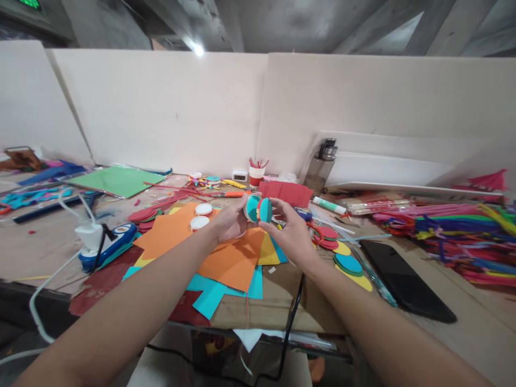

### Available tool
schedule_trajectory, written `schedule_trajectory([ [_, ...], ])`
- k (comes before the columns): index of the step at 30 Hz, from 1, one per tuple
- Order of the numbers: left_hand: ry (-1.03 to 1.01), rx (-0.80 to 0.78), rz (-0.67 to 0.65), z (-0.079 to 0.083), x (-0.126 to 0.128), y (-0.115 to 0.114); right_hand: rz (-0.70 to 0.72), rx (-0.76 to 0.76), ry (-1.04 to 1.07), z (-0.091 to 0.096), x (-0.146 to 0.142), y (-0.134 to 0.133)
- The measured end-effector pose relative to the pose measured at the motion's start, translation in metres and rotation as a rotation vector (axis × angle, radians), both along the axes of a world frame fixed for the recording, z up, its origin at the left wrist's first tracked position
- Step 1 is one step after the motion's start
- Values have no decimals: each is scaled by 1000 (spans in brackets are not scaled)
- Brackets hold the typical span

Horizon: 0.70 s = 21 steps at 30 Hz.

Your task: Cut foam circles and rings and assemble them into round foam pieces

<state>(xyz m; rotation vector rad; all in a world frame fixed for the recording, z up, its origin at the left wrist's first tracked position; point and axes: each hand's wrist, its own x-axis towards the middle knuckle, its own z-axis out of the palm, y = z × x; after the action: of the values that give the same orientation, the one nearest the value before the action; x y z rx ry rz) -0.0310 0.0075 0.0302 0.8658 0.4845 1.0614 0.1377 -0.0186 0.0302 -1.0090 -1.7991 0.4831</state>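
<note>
Above the paper sheets, my left hand [233,221] is closed around a round white-rimmed piece with a teal face [252,207]. My right hand [291,230] pinches a teal disc [265,210] by its edge, with thumb and fingers. The two round pieces sit side by side, and some red and yellow shows between them; whether they are joined I cannot tell. Under my hands lie orange paper sheets [229,269] overlapping teal paper [212,301]. Two white round lids [199,223] rest on the orange paper, left of my hands.
Red discs [144,215] lie at left, near a blue power strip [116,242]. Teal discs [349,264] and a black phone [407,279] are at right, before bundled pipe cleaners [455,226]. A glue stick [329,205], bottle [320,166] and red-white cup [257,175] stand or lie behind.
</note>
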Motion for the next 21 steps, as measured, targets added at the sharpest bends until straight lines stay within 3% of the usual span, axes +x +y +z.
schedule_trajectory([
  [6, -13, 100, -94, -5, 4, -4, -63, 123, -75, 0, -1, -1],
  [12, -27, 128, -108, -5, 4, -5, -67, 106, -68, 3, 0, -3],
  [15, -38, 88, -83, -1, 3, -6, -55, 26, 48, 5, 1, -3],
  [21, 19, 56, -5, 2, -1, -3, 60, -303, 426, 1, 4, 10],
])
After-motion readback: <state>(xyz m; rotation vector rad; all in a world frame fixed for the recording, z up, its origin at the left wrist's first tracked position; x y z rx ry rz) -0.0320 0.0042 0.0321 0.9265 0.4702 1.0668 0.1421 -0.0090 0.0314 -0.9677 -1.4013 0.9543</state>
